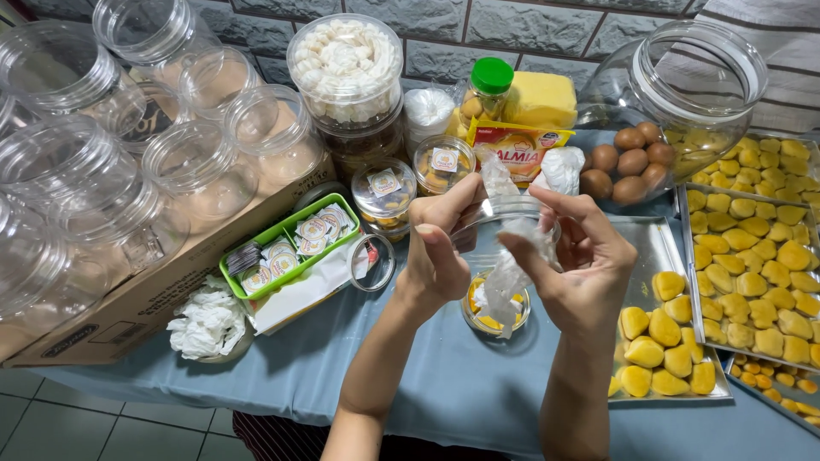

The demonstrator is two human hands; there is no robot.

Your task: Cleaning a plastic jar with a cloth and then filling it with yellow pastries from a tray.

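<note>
2 hands, left hand [440, 256] and right hand [581, 265], each grip pinched on 1 plastic sheet [510, 273] above 1 jar [495, 312].

Single head-worn view, looking steeply down and forward from close above the person's raised left hand [440, 248] and right hand [581, 265], over a grey-blue cloth-covered table [461, 384], facing a grey stone-block wall [512, 30] at the far edge

Bare cloth [444, 384] lies free between box [145, 299] and tray [658, 248].
</note>
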